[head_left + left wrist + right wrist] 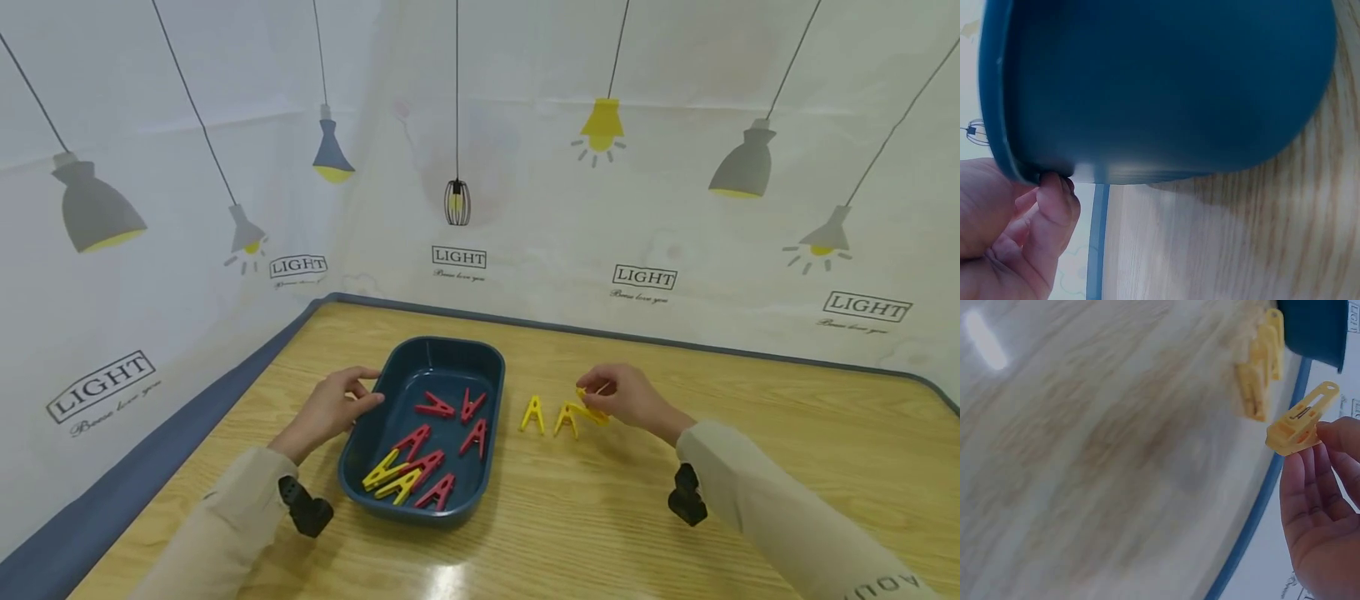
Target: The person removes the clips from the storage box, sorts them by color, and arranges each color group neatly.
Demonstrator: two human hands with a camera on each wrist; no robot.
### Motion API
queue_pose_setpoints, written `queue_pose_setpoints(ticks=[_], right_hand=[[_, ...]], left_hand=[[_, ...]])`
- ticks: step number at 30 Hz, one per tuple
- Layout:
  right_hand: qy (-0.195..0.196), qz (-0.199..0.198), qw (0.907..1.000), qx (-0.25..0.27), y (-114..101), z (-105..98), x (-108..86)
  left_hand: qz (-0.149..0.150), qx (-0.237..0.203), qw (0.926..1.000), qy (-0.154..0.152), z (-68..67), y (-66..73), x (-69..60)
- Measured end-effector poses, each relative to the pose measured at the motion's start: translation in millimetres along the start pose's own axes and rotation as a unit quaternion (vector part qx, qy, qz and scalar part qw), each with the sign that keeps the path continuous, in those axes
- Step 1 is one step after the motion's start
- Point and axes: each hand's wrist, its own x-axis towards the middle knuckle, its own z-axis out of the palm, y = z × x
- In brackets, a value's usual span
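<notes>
My left hand [333, 408] grips the left rim of a dark blue rectangular basin [495, 367]; in the left wrist view, its fingers [1054, 209] are bent at the rim and the basin's outer wall [1166, 87] fills much of the picture. Inside lie several red clothespins [435, 406] and a pair of yellow ones [399, 486] near the front. My right hand [626, 396] pinches a yellow clothespin [1304, 419] between thumb and fingertips, off the table. Just left of that hand, more yellow clothespins [532, 414] stand on the table.
The wooden table [600, 517] has a dark blue edge [600, 332] along its back. Behind it hangs a pale curtain [525, 167] printed with lamps and the word LIGHT. Each sleeve carries a black wrist device [686, 496].
</notes>
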Motion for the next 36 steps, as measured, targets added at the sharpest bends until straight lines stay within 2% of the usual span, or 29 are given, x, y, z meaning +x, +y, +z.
queue_pose_setpoints(ticks=[10, 27, 32, 36], right_hand=[[0.003, 0.056, 0.9984, -0.013, 25.0, 5.5, -7.4], [0.001, 0.057, 0.9982, -0.021, 31.5, 9.9, -10.2], [-0.003, 0.065, 0.9976, -0.024, 31.3, 7.2, -15.8], [-0.007, 0.070, 0.9975, -0.006, 31.7, 6.3, -22.1]], left_hand=[[-0.004, 0.001, 1.0000, 0.000, -1.0, 2.5, -0.5], [-0.011, 0.002, 0.9999, -0.004, -1.1, 0.4, -0.8], [-0.014, 0.001, 0.9999, -0.004, -0.7, 0.5, -0.3], [-0.013, 0.001, 0.9999, -0.003, -0.6, -0.1, -0.1]])
